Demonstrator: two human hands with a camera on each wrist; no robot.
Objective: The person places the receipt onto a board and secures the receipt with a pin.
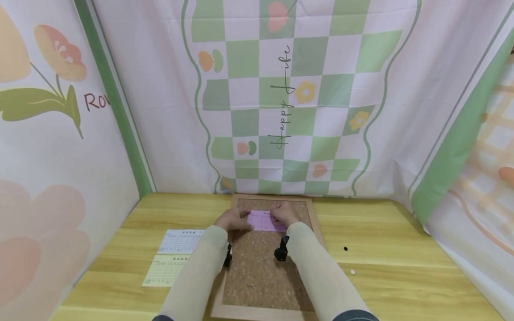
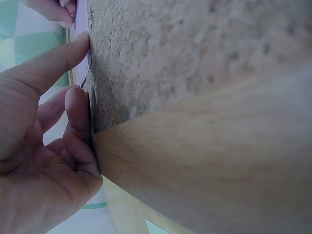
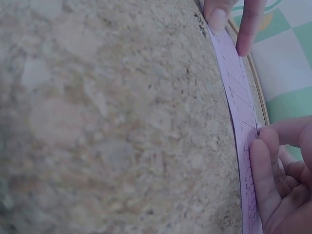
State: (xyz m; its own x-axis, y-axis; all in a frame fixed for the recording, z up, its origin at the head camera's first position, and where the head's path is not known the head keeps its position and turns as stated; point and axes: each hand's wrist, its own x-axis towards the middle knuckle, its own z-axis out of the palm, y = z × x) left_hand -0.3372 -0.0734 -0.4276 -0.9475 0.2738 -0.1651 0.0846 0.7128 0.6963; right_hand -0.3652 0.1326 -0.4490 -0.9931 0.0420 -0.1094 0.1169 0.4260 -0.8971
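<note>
A pink printed form (image 1: 259,220) lies on the upper part of a wood-framed corkboard (image 1: 265,272). My left hand (image 1: 234,219) is at the form's left end. Its thumb (image 2: 68,54) extends onto the paper, with the other fingers bent close to the board's frame. Toward the form's right side, my right hand (image 1: 284,214) has its fingers curled. In the right wrist view, thumb and forefinger of that hand (image 3: 287,180) pinch together over the paper at a tiny dark pin-like tip (image 3: 258,130). The fingers mostly hide it.
A white form (image 1: 180,240) and a yellow form (image 1: 162,269) lie on the wooden table left of the board, partly behind the left sleeve. On the right are a small black piece (image 1: 346,248) and a small white piece (image 1: 352,272). A patterned curtain (image 1: 281,111) hangs behind the table.
</note>
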